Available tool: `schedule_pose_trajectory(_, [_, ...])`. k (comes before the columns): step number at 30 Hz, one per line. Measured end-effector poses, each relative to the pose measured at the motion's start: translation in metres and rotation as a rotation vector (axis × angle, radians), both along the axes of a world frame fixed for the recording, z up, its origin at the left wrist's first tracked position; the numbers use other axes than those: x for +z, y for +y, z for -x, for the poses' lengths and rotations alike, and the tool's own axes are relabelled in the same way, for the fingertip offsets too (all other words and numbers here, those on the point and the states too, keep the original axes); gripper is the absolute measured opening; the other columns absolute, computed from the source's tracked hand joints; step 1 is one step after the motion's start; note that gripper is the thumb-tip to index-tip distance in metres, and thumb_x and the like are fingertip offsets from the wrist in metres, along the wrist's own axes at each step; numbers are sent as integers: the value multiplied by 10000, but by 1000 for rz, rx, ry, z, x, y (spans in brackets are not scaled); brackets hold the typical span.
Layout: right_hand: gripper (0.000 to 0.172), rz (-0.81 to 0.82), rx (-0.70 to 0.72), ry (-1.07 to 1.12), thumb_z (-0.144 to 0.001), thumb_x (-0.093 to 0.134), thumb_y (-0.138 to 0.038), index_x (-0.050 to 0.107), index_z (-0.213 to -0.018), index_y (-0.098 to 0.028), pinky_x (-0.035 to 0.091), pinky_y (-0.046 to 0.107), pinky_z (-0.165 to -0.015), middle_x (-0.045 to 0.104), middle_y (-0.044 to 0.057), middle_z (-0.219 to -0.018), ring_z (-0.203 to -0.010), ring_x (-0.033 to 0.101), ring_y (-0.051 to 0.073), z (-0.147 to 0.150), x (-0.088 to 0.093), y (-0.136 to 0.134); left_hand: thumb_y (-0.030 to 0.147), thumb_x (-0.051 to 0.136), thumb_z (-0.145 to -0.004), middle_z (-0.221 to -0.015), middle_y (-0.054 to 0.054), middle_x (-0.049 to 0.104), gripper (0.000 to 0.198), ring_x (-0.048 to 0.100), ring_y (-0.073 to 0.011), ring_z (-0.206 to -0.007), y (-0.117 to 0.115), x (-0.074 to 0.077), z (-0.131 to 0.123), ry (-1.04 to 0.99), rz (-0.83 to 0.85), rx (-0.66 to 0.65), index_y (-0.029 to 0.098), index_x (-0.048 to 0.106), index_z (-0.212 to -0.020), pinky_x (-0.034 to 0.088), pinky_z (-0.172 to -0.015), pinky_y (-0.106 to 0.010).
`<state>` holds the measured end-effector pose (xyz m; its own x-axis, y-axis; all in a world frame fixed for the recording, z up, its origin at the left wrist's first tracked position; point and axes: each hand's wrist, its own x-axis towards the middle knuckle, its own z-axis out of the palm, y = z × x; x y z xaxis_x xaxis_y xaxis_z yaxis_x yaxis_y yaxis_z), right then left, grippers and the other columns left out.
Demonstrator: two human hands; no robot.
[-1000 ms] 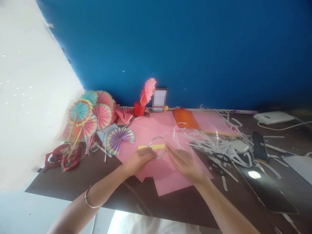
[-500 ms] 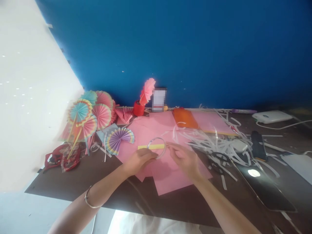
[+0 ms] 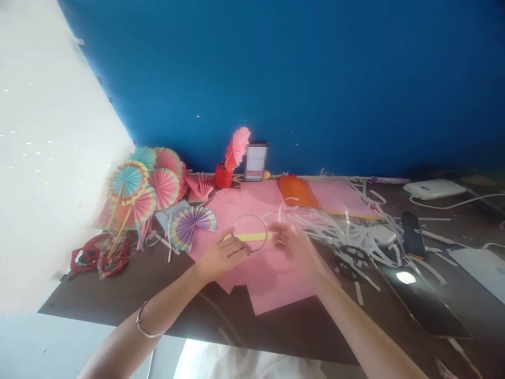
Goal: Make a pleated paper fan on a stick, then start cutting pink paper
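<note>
My left hand (image 3: 224, 256) grips the lower left edge of a thin, pale ring (image 3: 249, 215), which looks like a narrow roll of tape. The ring stands up from the table, and a yellow paper strip (image 3: 254, 237) shows through its middle. Close to the ring's right side, the fingers of my right hand (image 3: 294, 245) are curled in; what they pinch, if anything, is too small to make out. Under both hands lie overlapping sheets of pink paper (image 3: 276, 295).
Folded paper fans (image 3: 163, 188) cluster at the left, with a purple fan (image 3: 193, 223) nearer. A red tape roll (image 3: 223, 176) and a propped phone (image 3: 256, 160) stand at the back. White paper strips (image 3: 347, 231), scissors (image 3: 351, 259) and a dark phone (image 3: 430, 305) lie right.
The ring has turned to face me more fully and shifted slightly left. My right hand's fingers have curled in further, and my left fingers have spread along the ring's edge.
</note>
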<state>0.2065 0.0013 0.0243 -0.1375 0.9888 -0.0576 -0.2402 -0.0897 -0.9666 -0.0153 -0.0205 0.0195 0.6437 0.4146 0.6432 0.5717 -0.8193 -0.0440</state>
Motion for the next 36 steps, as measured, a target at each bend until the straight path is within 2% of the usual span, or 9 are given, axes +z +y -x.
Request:
schedule_pose_trajectory(3, [275, -38, 161, -218, -679, 692, -393, 654, -854, -184, 405, 218, -456, 592, 3, -639, -509, 480, 90, 10, 11, -13, 78, 394, -887, -865, 11, 678, 213, 602, -92, -824, 0, 0, 0, 30, -43, 19, 175, 573, -950, 279, -1084, -425])
schedule_pose_trajectory(6, [264, -59, 87, -342, -681, 689, -409, 652, -796, -174, 407, 219, -456, 581, 2, -620, -515, 495, 97, 16, 18, -20, 113, 441, -878, -957, 12, 666, 211, 588, -96, -923, 0, -3, 1, 37, -53, -21, 210, 565, -1019, 296, -1078, -397])
schedule_pose_trajectory(10, [273, -134, 79, -419, -686, 672, -436, 680, -782, -180, 464, 245, -523, 618, 16, -627, -555, 550, 123, 15, 17, -19, 297, 565, -823, -1204, -82, 536, 372, 454, -214, -1175, -1, -9, 2, -295, -30, 105, 248, 483, -1182, 348, -1012, -432])
schedule_pose_trajectory(13, [247, -149, 154, -406, -683, 677, -425, 686, -758, -189, 495, 265, -558, 634, 19, -643, -583, 580, 138, 16, 12, -19, 416, 428, -874, -1211, -172, 493, 445, 450, -267, -1164, -2, -11, 2, -559, 267, 82, 153, 421, -1233, 396, -938, -449])
schedule_pose_trajectory(16, [241, -163, 162, -339, -667, 701, -392, 681, -816, -204, 525, 303, -646, 664, 30, -738, -664, 622, 162, 18, 10, -21, 389, 266, -929, -917, -107, 603, 377, 576, -187, -874, -5, -10, 0, -586, 679, -125, 144, 545, -998, 462, -788, -346])
schedule_pose_trajectory(19, [344, -151, 166, -213, -642, 734, -353, 650, -953, -232, 530, 349, -749, 670, 46, -893, -794, 644, 192, 19, 11, -21, 370, 294, -928, -711, -43, 563, 354, 532, -133, -660, -10, -8, -2, -610, 825, -152, 149, 542, -807, 441, -654, -274])
schedule_pose_trajectory(24, [208, -113, 110, -123, -699, 681, -398, 662, -791, -211, 533, 312, -676, 635, 35, -781, -700, 620, 160, 16, 17, -19, 334, 341, -915, -667, -22, 523, 273, 480, -123, -603, -13, -3, -2, -543, 749, -161, 156, 515, -801, 399, -588, -258])
schedule_pose_trajectory(28, [247, -134, 61, -242, -724, 642, -429, 641, -676, -187, 483, 261, -612, 589, 18, -651, -617, 555, 131, 9, 18, -15, 253, 377, -891, -704, -39, 560, 177, 499, -143, -648, -9, -1, 1, -439, 515, -182, 160, 525, -860, 394, -609, -276])
schedule_pose_trajectory(36, [249, -142, -43, -630, -661, 668, -436, 698, -678, -190, 447, 269, -590, 689, 47, -751, -700, 603, 190, -9, 9, 1, 210, 469, -856, -588, -10, 598, 121, 553, -144, -577, 3, -5, 7, -13, -7, 243, 157, 578, -858, 360, -577, -275])
